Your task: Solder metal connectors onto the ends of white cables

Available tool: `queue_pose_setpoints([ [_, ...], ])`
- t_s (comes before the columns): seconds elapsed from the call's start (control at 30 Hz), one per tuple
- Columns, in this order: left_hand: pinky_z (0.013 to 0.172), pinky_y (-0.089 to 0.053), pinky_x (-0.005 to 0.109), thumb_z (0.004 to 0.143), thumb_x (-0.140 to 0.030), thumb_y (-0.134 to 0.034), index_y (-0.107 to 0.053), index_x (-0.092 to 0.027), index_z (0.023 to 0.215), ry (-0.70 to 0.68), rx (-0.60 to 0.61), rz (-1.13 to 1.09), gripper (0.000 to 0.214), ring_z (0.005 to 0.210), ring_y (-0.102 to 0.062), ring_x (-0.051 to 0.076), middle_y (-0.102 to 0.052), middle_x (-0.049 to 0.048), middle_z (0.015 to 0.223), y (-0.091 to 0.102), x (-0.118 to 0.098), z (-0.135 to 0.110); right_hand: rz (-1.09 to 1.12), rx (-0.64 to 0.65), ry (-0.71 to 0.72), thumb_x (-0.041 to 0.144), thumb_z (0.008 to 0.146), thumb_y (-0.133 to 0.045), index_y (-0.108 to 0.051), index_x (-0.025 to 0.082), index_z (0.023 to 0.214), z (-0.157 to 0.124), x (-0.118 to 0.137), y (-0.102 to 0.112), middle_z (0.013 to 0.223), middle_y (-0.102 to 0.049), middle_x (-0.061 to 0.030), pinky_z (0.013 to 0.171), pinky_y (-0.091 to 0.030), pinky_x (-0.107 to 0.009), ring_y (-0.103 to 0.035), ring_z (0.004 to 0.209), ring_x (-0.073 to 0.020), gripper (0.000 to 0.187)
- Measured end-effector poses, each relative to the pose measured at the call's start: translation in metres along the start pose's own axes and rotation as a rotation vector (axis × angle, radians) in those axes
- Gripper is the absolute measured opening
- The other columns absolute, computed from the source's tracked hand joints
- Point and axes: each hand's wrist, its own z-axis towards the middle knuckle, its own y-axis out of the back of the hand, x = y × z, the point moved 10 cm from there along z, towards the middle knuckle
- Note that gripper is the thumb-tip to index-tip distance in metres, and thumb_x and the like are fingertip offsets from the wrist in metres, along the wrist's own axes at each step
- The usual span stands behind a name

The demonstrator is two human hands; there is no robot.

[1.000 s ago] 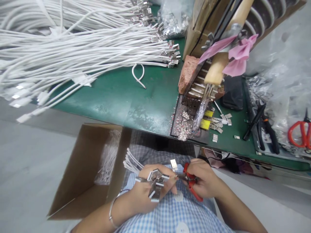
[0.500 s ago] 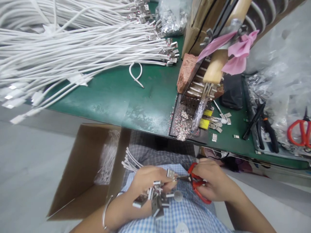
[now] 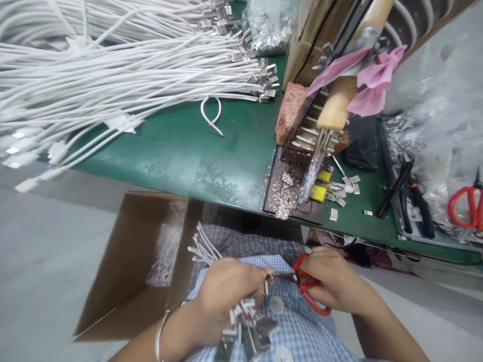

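My left hand (image 3: pixel 222 294) is closed round a bunch of white cables (image 3: pixel 202 246) in front of my checked shirt. Their metal connector ends (image 3: pixel 247 329) hang below my fingers, and one connector is pinched up at my fingertips. My right hand (image 3: pixel 332 284) grips small red-handled scissors (image 3: pixel 307 289), whose tip touches that pinched connector.
A large pile of white cables with metal ends (image 3: pixel 124 75) covers the left of the green table (image 3: pixel 188 146). An open cardboard box (image 3: pixel 132 266) stands below the table edge. A wooden-handled tool on a tray with metal scraps (image 3: pixel 302 176), black pliers (image 3: pixel 411 196) and red scissors (image 3: pixel 466 203) lie right.
My left hand has turned so the connector ends now hang lower. The scissors and my right hand have shifted slightly right and stay at the pinched connector.
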Motion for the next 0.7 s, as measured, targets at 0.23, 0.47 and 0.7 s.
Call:
queue_pose_setpoints([
  [0.23, 0.052, -0.052, 0.018, 0.095, -0.034, -0.063, -0.058, -0.020, 0.092, 0.546, 0.019, -0.766, 0.015, 0.051, -0.064, 0.010, -0.071, -0.0006, 0.069, -0.026, 0.043, -0.017, 0.109, -0.220, 0.012, 0.016, 0.088, -0.049, -0.050, 0.022, 0.075, 0.006, 0.006, -0.006, 0.054, -0.054, 0.0050, 0.051, -0.028, -0.027, -0.039, 0.046, -0.0116, 0.015],
  [0.47, 0.066, -0.057, 0.020, 0.093, -0.040, -0.065, -0.063, -0.018, 0.083, 0.537, -0.031, -0.820, 0.025, 0.065, -0.071, 0.013, -0.074, 0.0007, 0.068, -0.029, 0.048, -0.016, 0.240, -0.388, -0.073, 0.025, 0.091, -0.054, -0.041, 0.024, 0.071, 0.007, 0.009, -0.032, 0.051, -0.037, 0.0081, 0.047, -0.030, -0.025, -0.034, 0.044, -0.0107, 0.023],
  [0.7, 0.066, -0.057, 0.017, 0.094, -0.037, -0.065, -0.067, -0.020, 0.090, 0.528, -0.083, -0.848, 0.018, 0.064, -0.071, 0.011, -0.075, -0.0014, 0.070, -0.031, 0.050, -0.019, 0.309, -0.439, -0.076, 0.028, 0.090, -0.058, -0.039, 0.025, 0.073, 0.009, 0.010, -0.033, 0.052, -0.035, 0.0099, 0.044, -0.029, -0.022, -0.035, 0.043, -0.0094, 0.026],
])
